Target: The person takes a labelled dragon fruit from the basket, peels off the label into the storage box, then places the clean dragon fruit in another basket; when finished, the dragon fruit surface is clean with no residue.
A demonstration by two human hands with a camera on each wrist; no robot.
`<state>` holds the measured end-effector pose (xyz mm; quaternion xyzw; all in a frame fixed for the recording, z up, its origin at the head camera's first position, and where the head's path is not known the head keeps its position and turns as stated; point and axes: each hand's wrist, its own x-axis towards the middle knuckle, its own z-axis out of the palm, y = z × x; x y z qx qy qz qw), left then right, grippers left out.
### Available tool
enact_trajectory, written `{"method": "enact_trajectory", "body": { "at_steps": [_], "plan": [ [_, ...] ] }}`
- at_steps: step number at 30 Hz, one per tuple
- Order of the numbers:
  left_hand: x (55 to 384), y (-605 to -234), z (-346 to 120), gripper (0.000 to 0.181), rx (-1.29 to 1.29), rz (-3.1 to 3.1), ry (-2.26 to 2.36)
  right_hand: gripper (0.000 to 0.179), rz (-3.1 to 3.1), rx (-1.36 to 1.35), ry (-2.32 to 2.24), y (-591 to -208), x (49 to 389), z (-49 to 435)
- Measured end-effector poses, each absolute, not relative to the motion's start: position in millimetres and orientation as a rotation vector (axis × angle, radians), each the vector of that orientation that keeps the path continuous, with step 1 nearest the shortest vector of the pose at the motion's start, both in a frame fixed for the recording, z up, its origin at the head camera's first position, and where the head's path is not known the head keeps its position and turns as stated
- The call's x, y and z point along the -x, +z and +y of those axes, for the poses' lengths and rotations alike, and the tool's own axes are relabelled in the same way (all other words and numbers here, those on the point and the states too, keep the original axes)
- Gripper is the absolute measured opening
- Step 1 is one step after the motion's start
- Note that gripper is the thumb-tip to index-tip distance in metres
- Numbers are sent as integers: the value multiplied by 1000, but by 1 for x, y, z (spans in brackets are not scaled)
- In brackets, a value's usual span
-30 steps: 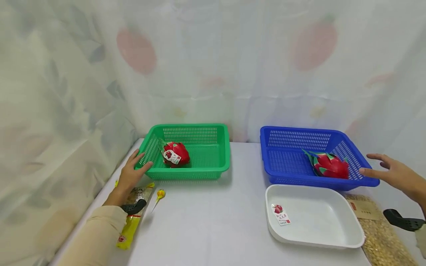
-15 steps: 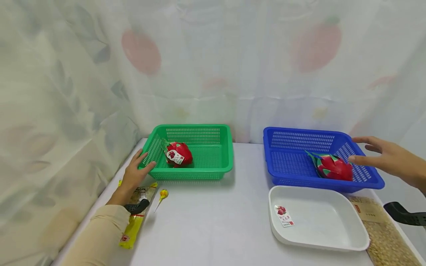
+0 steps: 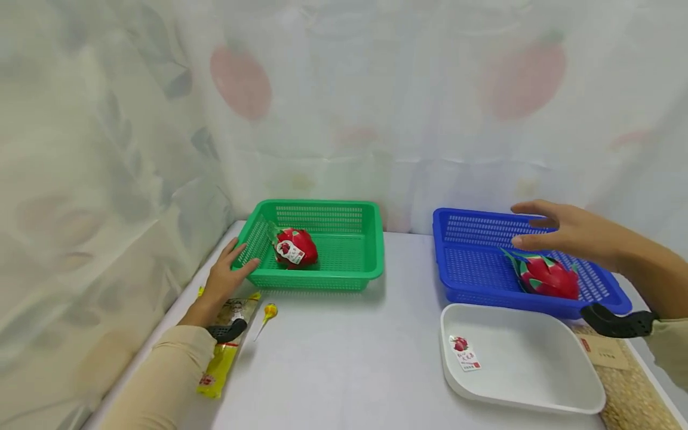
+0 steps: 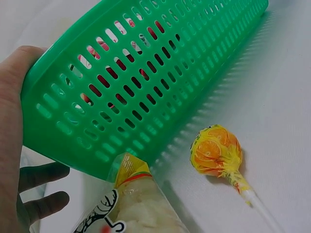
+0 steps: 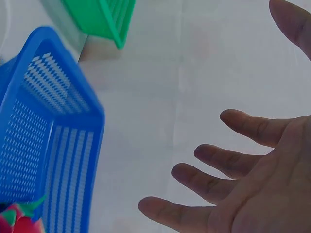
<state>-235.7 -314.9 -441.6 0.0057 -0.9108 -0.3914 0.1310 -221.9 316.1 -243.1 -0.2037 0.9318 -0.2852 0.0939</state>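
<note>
My left hand [image 3: 223, 279] is at the near left corner of a green basket [image 3: 317, 278], its thumb at the rim and its fingers spread along the left side. Inside that basket lies a red dragon fruit [image 3: 297, 246] with a paper tag. My right hand [image 3: 583, 234] hovers over the right part of a blue basket [image 3: 500, 298], fingers spread and thumb apart, holding nothing. Below that hand a second dragon fruit [image 3: 548, 278] with green leaf tips lies in the blue basket. In the right wrist view, the open palm [image 5: 272, 194] is apart from the basket.
A yellow snack packet [image 3: 220, 364] lies under my left forearm, beside a yellow lollipop [image 3: 269, 312]. A white tray [image 3: 527, 352] with a dragon-fruit tag [image 3: 466, 353] stands before the blue basket. A bag of grains [image 3: 629, 382] lies at the right edge.
My right hand has moved left from beside the blue basket to above it. My left hand stays at the green basket's corner. The whole head view has shifted slightly.
</note>
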Motion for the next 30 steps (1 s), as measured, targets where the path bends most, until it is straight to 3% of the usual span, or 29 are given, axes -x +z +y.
{"method": "enact_trajectory", "body": {
  "at_steps": [15, 30],
  "plan": [
    [234, -439, -312, 74, -7, -2636, -1141, 71, 2639, 737, -903, -223, 243, 233],
    [233, -439, -311, 74, -12, -2635, -1114, 84, 2479, 748, -947, -220, 280, 156]
  ]
}}
